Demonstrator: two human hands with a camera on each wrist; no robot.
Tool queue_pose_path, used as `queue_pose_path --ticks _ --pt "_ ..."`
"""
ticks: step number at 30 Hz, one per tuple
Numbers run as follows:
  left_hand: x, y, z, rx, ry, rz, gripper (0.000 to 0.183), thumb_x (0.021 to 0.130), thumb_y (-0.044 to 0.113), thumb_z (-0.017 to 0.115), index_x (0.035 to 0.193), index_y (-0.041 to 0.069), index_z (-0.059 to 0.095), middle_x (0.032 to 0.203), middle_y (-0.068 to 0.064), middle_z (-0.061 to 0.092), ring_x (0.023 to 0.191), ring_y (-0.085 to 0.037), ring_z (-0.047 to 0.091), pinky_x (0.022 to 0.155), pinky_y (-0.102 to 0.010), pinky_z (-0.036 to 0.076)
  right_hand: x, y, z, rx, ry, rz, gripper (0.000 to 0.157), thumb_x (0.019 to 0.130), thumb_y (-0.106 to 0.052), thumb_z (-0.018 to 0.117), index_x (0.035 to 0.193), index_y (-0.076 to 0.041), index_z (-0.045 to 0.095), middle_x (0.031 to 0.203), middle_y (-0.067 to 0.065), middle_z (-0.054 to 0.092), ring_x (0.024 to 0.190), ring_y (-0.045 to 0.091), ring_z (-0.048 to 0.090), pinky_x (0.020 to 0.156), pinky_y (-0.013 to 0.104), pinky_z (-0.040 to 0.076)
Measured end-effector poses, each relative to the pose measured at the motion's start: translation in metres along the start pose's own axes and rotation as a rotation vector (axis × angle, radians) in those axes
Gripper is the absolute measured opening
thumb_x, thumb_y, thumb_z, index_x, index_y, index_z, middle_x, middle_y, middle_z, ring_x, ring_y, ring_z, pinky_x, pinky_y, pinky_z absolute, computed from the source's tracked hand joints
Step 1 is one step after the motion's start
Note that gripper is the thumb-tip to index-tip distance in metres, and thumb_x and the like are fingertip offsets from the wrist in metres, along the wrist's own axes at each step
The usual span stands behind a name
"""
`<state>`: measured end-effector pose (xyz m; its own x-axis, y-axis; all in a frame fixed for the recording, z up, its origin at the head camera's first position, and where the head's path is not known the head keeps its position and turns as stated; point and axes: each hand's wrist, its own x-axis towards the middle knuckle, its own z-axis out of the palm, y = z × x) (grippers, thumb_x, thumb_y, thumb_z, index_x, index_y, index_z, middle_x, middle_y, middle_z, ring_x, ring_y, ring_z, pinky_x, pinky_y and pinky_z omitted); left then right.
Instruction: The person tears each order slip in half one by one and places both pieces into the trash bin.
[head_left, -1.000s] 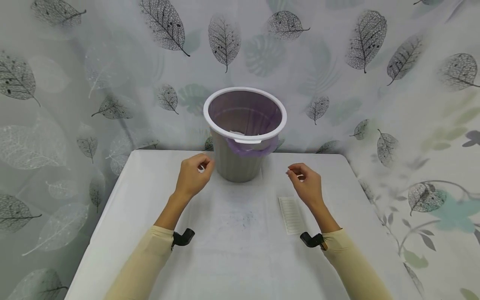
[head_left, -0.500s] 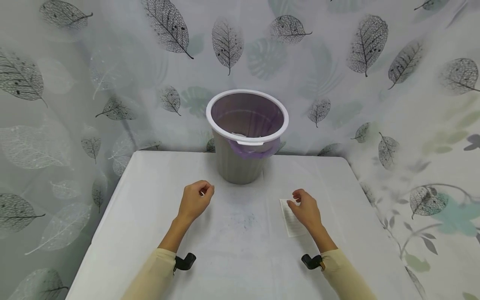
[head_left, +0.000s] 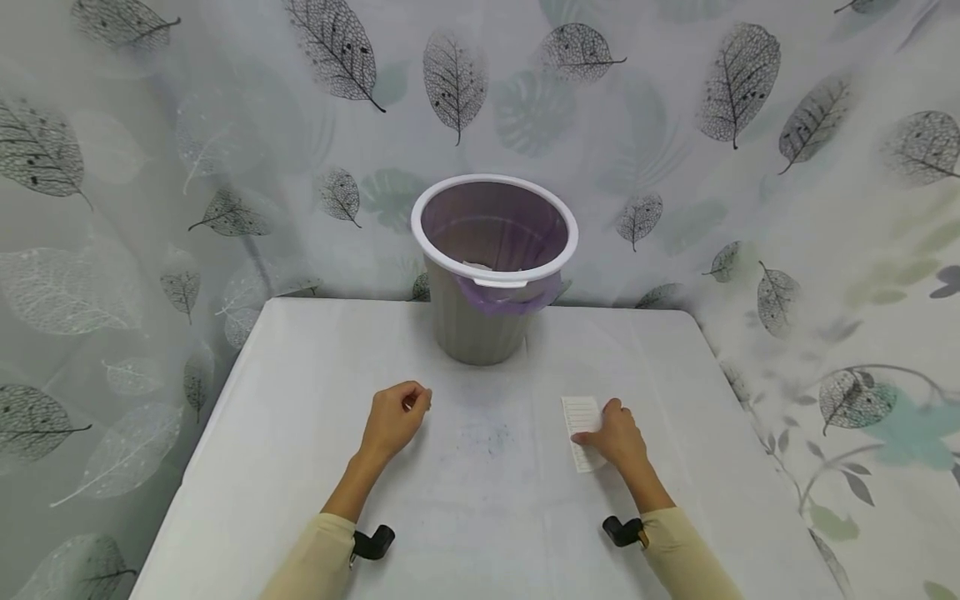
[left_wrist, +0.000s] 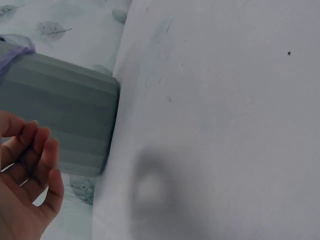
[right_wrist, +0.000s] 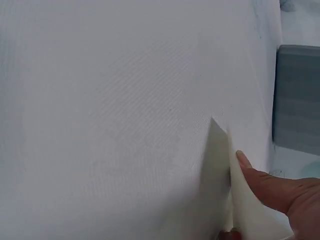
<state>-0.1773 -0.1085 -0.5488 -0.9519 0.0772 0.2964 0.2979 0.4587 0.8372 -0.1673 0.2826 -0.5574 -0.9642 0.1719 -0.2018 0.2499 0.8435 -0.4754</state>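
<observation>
A narrow white slip of paper (head_left: 581, 414) with printed lines is at the right of the table. My right hand (head_left: 619, 440) pinches it, thumb (right_wrist: 267, 190) on one face and a fingertip showing past its lower edge in the right wrist view. There the paper stands up off the cloth and casts a shadow. My left hand (head_left: 393, 418) hovers over the left-centre of the table, fingers loosely curled, holding nothing. In the left wrist view its fingers (left_wrist: 37, 155) overlap the grey bin behind.
A grey bin (head_left: 476, 329) with a white rim and a purple liner bag (head_left: 506, 300) stands at the back middle of the white-covered table (head_left: 300, 375). Something pale lies inside it. Leaf-patterned curtains (head_left: 262, 108) hang behind and at both sides.
Both hands have come down and back from beside the bin toward me. My right hand has gone onto the slip of paper and taken hold of it.
</observation>
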Motion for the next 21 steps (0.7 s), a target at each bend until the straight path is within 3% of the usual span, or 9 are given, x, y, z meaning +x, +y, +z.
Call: queue_pose_path --ticks 4,8,13,21 --pt "-0.002 0.001 0.003 -0.004 -0.016 0.005 0.024 0.1 0.009 0.067 0.077 0.009 0.072 0.074 -0.002 0.07 0.069 -0.012 0.061 0.065 -0.031 0.052 -0.002 -0.005 0.005 0.082 0.004 -0.061 0.063 0.08 -0.007 0.09 0.12 0.009 0.044 0.105 0.033 0.063 0.088 0.038 0.062 0.073 0.051 0.052" --pt "-0.002 0.005 0.005 -0.008 -0.027 0.01 0.023 0.1 0.009 0.067 0.077 0.009 0.071 0.074 -0.001 0.07 0.069 -0.013 0.061 0.065 -0.031 0.052 -0.007 -0.013 0.012 0.191 0.04 -0.185 0.048 0.087 0.003 0.08 0.123 0.006 0.049 0.086 0.018 0.061 0.075 0.028 0.056 0.064 0.038 0.047" --pt "-0.002 0.007 0.009 -0.029 -0.057 0.019 0.021 0.1 0.01 0.067 0.081 0.01 0.073 0.076 -0.004 0.071 0.07 -0.013 0.061 0.065 -0.031 0.052 -0.014 -0.027 0.018 0.289 0.059 -0.295 0.039 0.092 0.005 0.073 0.126 0.003 0.053 0.074 0.002 0.052 0.068 0.018 0.047 0.06 0.029 0.038" --pt "-0.008 0.024 0.022 -0.006 -0.144 0.031 0.01 0.098 0.022 0.073 0.099 0.012 0.077 0.087 0.008 0.071 0.079 -0.012 0.065 0.073 -0.036 0.056 -0.033 -0.061 0.011 0.37 -0.027 -0.429 0.041 0.096 0.001 0.073 0.131 -0.003 0.053 0.079 -0.002 0.06 0.068 0.016 0.05 0.06 0.028 0.04"
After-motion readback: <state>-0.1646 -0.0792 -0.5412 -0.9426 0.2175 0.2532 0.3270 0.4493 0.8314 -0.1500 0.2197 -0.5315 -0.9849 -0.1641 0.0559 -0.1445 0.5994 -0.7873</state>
